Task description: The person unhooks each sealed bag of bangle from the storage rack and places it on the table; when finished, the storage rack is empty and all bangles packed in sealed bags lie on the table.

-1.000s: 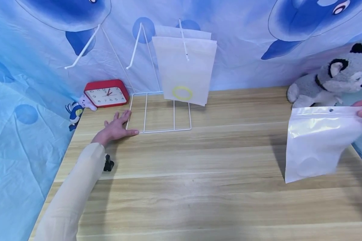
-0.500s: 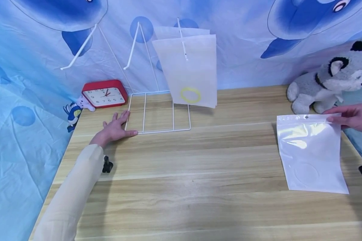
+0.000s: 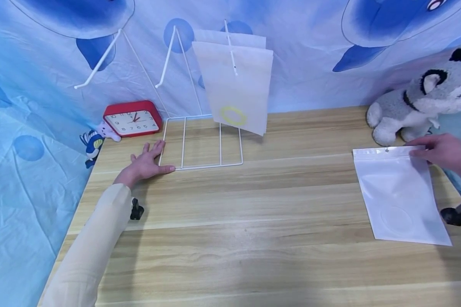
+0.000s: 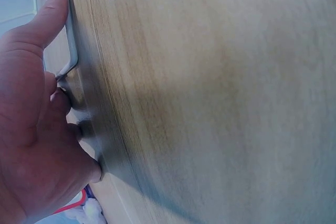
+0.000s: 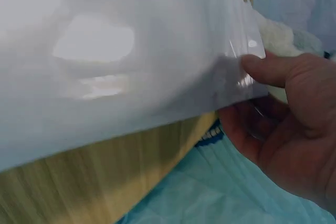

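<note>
White pouch (image 3: 395, 192), pinch-tight in the right grip (image 3: 447, 152), farther inward than before (left grip (image 3: 144, 165), fingers apart)

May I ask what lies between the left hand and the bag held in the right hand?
The head view shows the wire rack's base, then bare tabletop up to the held bag.

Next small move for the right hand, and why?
Probably carry the white bag left toward the wire rack. The right hand pinches its top edge near one corner, leaving the hole uncovered; white sheets hang on the rack's right prong, the middle prong is bare, and the left hand rests at the base.
</note>
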Motion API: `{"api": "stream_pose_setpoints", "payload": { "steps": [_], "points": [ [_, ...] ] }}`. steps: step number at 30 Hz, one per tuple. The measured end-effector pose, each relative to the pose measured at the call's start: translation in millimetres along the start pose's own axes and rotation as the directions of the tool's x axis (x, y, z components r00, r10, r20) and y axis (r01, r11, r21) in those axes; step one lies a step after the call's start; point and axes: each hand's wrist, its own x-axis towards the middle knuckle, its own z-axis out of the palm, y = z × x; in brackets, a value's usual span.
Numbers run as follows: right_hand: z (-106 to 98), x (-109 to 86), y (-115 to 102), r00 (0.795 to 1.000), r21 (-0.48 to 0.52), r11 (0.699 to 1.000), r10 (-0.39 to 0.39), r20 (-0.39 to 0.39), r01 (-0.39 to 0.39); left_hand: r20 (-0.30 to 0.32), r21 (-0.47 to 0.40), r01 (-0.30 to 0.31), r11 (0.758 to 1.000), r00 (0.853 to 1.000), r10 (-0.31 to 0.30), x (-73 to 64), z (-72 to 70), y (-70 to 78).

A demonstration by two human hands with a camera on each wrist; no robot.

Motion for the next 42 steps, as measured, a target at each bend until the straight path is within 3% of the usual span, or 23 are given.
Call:
{"api": "stream_pose_setpoints", "payload": {
  "steps": [9, 17, 29, 33, 35, 38, 39, 42],
  "points": [
    [11, -1.2, -9, 0.993, -0.061, 0.998, -0.009, -0.122, 0.001, 0.009, -0.009, 0.003, 1.000, 1.000, -0.003, -1.5, 1.5, -2.2],
    [19, -0.5, -16, 0.985, -0.045, 0.999, 0.005, -0.171, -0.013, -0.002, -0.015, 0.005, 1.000, 1.000, -0.005, -5.0, 1.7, -3.2],
    [24, -3.2, -24, 0.989, -0.070, 0.998, 0.000, -0.146, -0.011, 0.002, -0.022, 0.014, 1.000, 1.000, -0.014, -7.3, 4.1, -5.3],
    [23, -9.0, -31, 0.989, -0.083, 0.996, -0.022, -0.144, 0.010, 0.003, -0.018, 0.015, 1.000, 1.000, -0.015, -8.0, 4.4, -5.3],
    [20, -15.3, -40, 0.986, -0.090, 0.994, -0.068, -0.155, 0.054, 0.004, -0.017, 0.017, 1.000, 1.000, -0.017, -8.0, 4.0, -4.0],
    [15, -27.2, -66, 0.959, -0.121, 0.975, -0.205, -0.194, 0.184, -0.002, -0.019, 0.012, 1.000, 1.000, -0.012, -6.2, 2.1, -1.0],
    [12, -31.5, -77, 0.939, -0.133, 0.961, -0.268, -0.216, 0.244, -0.006, -0.019, 0.008, 1.000, 1.000, -0.008, -5.4, 1.3, -0.1],
    [5, -41.1, -116, 0.847, -0.144, 0.894, -0.448, -0.284, 0.425, -0.015, -0.025, -0.003, 1.000, 1.000, 0.003, -3.7, -0.1, 1.9]
  ]
}}
